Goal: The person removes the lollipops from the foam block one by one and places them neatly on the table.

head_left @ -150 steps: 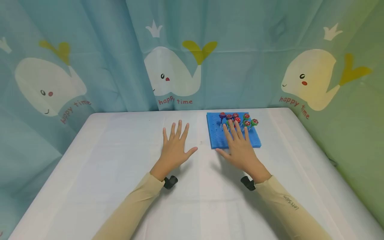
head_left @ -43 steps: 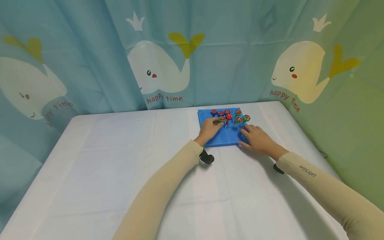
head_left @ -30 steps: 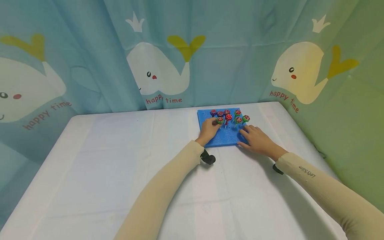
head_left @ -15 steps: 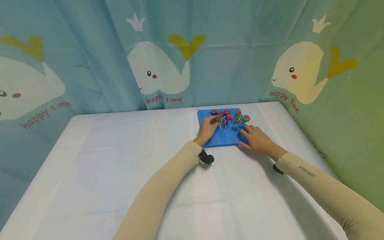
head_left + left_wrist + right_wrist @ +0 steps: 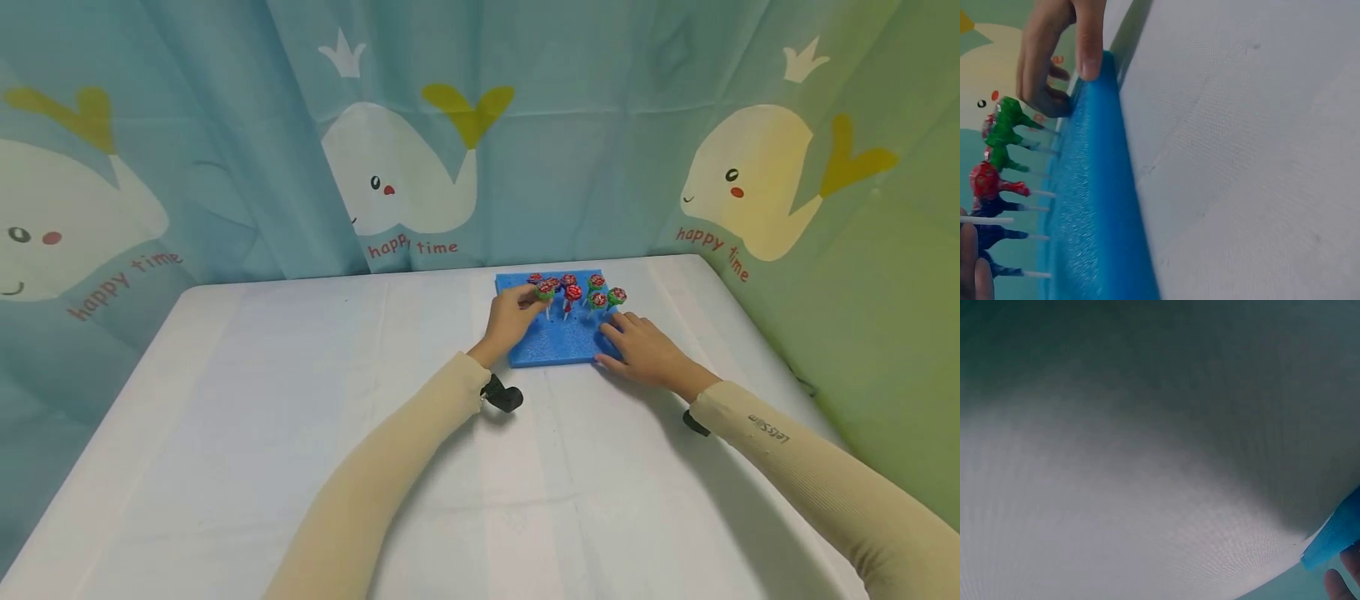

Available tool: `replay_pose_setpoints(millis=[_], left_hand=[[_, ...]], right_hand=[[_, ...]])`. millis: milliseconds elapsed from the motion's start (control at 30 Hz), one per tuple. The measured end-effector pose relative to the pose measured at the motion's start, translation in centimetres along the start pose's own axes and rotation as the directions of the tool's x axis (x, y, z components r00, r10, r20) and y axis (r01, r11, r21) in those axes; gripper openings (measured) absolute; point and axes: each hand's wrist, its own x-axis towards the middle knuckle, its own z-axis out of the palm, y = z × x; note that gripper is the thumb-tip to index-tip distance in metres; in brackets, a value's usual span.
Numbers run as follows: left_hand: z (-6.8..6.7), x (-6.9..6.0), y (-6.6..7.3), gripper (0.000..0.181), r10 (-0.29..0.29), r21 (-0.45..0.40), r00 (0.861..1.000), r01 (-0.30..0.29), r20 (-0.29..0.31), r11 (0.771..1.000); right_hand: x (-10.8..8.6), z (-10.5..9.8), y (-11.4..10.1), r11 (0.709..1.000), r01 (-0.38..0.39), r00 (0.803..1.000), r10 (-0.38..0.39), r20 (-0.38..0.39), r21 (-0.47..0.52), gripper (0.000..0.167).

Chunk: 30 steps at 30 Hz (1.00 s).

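Note:
My left hand [image 5: 507,321] pinches a green-wrapped lollipop [image 5: 545,292] above the left part of a blue foam board [image 5: 558,342]. In the left wrist view its white stick [image 5: 988,220] ends in the air, apart from the board. Several other lollipops with red, green and dark blue wrappers, such as a red one [image 5: 572,293], stand upright in the board by their sticks. My right hand [image 5: 647,350] grips the board's front right corner, thumb at the front edge and curled fingers at the side. The right wrist view shows just its fingertips [image 5: 1336,584] beside the board.
The board lies near the back edge of a table with a white cloth [image 5: 450,467]. A light blue curtain [image 5: 570,167] with whale prints hangs behind the table, and a green one [image 5: 900,275] hangs on the right.
From open hands over the table, my left hand has reached the green lollipop and drawn it up and leftwards out of the board. My right hand has moved onto the board's corner and stays there.

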Motion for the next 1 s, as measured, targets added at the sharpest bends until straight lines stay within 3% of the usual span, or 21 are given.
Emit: replay_pose_setpoints(millis=[167,433,567,800,1000], left_hand=[[-1.1,-0.7,0.4,0.026,-0.003,-0.001,1.000,0.003,0.015,1.000],[-3.6,-1.9,0.9,0.022,0.088,0.024,0.996,-0.088,0.002,0.996],[-5.1,-2.5,0.9,0.021,0.091,0.025,0.996,-0.091,-0.007,0.996],[-8.4,-4.0,0.5,0.022,-0.011,0.026,1.000,0.011,-0.013,1.000],[-11.6,-5.2,-0.2,0.025,-0.120,0.015,0.992,0.121,-0.045,0.993]], right_hand=[[0.0,0.0,0.0,1.000,0.009,1.000,-0.009,-0.002,-0.008,0.047],[-0.1,0.2,0.2,1.000,0.021,0.999,-0.022,-0.023,-0.009,0.045],[0.0,0.2,0.3,1.000,0.018,1.000,-0.018,-0.015,-0.006,0.047],[0.0,0.2,0.3,1.000,0.011,1.000,-0.011,0.007,-0.015,0.050],[0.1,0.2,0.3,1.000,0.010,1.000,-0.010,0.019,-0.020,0.051]])
